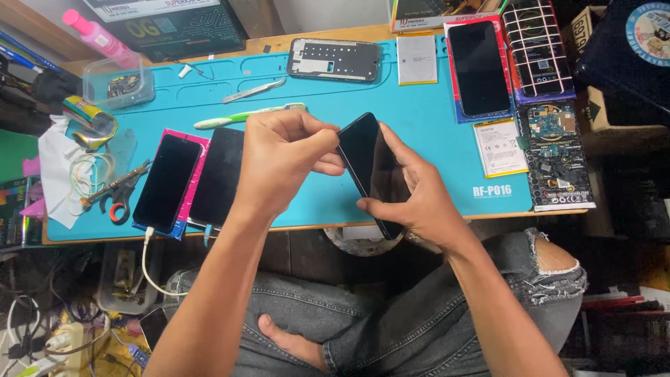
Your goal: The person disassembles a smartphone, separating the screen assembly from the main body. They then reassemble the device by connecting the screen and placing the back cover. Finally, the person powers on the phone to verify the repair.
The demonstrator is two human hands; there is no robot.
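I see a black phone (372, 171), slim and glossy with a dark, unlit screen, held up off the work surface and tilted so its long axis runs from upper left down to lower right. My right hand (412, 195) cradles its lower half, thumb lying across the glass and fingers behind it, while my left hand (279, 164) pinches at the upper left edge near the top corner. From here I cannot tell whether the fingertips there hold only the edge or some thin tool against it.
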